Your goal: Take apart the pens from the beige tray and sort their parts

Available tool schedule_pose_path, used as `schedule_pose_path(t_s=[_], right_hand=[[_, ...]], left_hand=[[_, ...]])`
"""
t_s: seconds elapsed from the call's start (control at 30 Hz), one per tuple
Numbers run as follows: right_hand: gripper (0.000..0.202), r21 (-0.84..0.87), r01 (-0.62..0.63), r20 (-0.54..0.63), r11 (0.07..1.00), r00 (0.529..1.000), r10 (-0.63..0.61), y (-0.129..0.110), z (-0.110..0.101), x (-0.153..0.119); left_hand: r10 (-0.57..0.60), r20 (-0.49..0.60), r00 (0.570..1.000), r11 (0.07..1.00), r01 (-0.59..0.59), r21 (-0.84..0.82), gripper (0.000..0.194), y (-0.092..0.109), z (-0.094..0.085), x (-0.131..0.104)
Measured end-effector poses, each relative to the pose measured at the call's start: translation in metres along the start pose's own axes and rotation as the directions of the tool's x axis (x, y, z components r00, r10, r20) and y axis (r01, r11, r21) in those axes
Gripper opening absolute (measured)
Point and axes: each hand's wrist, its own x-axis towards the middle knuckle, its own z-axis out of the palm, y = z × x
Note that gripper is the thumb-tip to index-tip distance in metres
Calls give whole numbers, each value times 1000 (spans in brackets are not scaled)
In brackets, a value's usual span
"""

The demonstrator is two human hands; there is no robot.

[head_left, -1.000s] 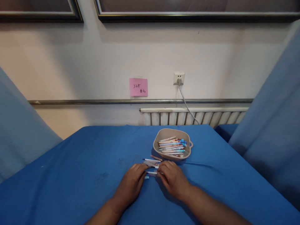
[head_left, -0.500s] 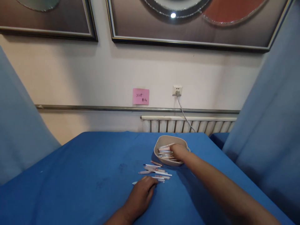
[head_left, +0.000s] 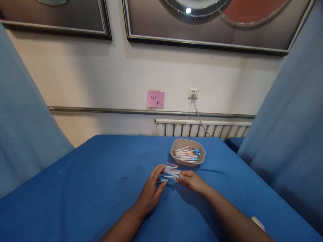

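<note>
right hand (head_left: 190, 179): fingers closed, pinching the near end of a pale pen (head_left: 174, 174). left hand (head_left: 150, 191): thumb and fingers spread apart around the other ends of the loose pens (head_left: 172, 167); can't tell if it touches any. loose pens lie in a small messy cluster between the two hands, just in front of the beige basket (head_left: 185, 143).

vs half a second ago: right hand was inside the basket, now out and back at the cluster. left hand was lying low over the pens, now opened up. basket pens (head_left: 186, 154) in full view again, piled mostly sideways, some blue ends at right. small pale item (head_left: 257, 223) now shows beside the right forearm (head_left: 227, 208), too blurred to name.

surface (head_left: 101, 188): blue cloth, some creases, dark smudges left of the pens. behind it: white radiator (head_left: 191, 128), metal pipe (head_left: 113, 110), pink note (head_left: 155, 99) with handwriting, socket (head_left: 193, 93) with plug and grey cord (head_left: 199, 116). two framed pictures up top, cropped. light blue curtains both sides.
</note>
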Motion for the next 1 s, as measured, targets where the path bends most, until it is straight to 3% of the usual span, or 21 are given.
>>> schedule_pose_path(t_s=[0.13, 0.3, 0.4, 0.53, 0.63, 0.7, 0.77, 0.8, 0.87, 0.9, 1.0], right_hand=[[48, -28, 67, 92, 997, 994, -65, 11, 10, -2], [34, -295, 225, 42, 928, 974, -222, 17, 6, -4], [26, -473, 208, 1, 856, 972, -236, 18, 3, -7], [24, -551, 208, 23, 809, 972, -234, 18, 2, -10], [23, -548, 224, 37, 806, 969, -245, 17, 3, -10], [23, -543, 217, 27, 811, 970, -242, 16, 3, -10], [22, -534, 209, 20, 819, 972, -235, 16, 3, -9], [22, -530, 211, 20, 822, 972, -236, 17, 3, -9], [22, -523, 217, 22, 824, 970, -241, 17, 4, -8], [22, -522, 219, 24, 824, 970, -242, 17, 4, -8], [23, -530, 229, 30, 817, 967, -251, 19, 5, -8]], left_hand=[[-4, 176, 984, 998, -7, 66, 25, 0, -6, -3], [-188, 284, 940, 969, 130, 212, 41, -4, -1, 4], [-218, 264, 940, 963, 163, 213, 36, -1, 1, 7], [-108, 257, 960, 986, 70, 154, 24, -1, 0, 7], [-203, 304, 931, 965, 137, 224, 33, -7, -4, 8], [-255, 257, 932, 951, 193, 243, 30, -10, -6, 8], [-187, 223, 957, 967, 140, 213, 35, -10, -7, 8], [-123, 235, 964, 977, 76, 200, 39, -9, -8, 8], [-22, 304, 953, 979, -42, 200, 30, -6, -7, 8], [-9, 342, 940, 974, -69, 215, 25, -5, -7, 8], [-92, 382, 919, 951, -33, 308, 34, -5, -8, 10]])
